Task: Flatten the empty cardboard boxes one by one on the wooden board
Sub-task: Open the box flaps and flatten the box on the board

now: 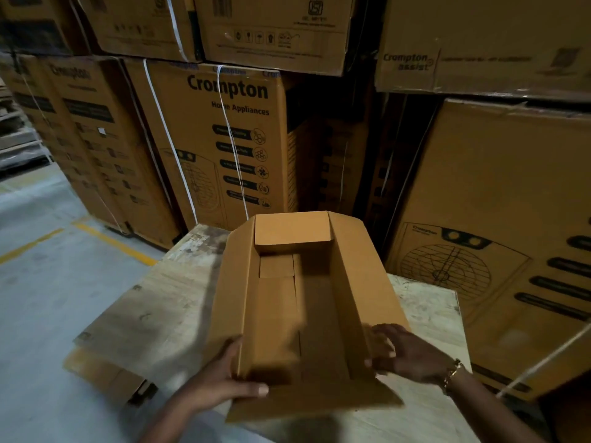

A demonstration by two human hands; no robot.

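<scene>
Both hands gripped the open cardboard box (pixel 297 302) on the wooden board (pixel 166 302): left hand (pixel 220 378) near corner, right hand (pixel 406 353) side flap.

Dim warehouse light, warm amber cast overall. Brightest patch is the grey concrete floor (pixel 41 282) at left, lit from that side. Deep black gaps between the stacked printed brown cartons (pixel 220 139) far back. Open plain cardboard box (pixel 307 302) throws shadow over the pale wooden worktop (pixel 166 302). Right hand (pixel 406 353) motion-blurred. Wide-angle bending at the edges; corners soft.
</scene>
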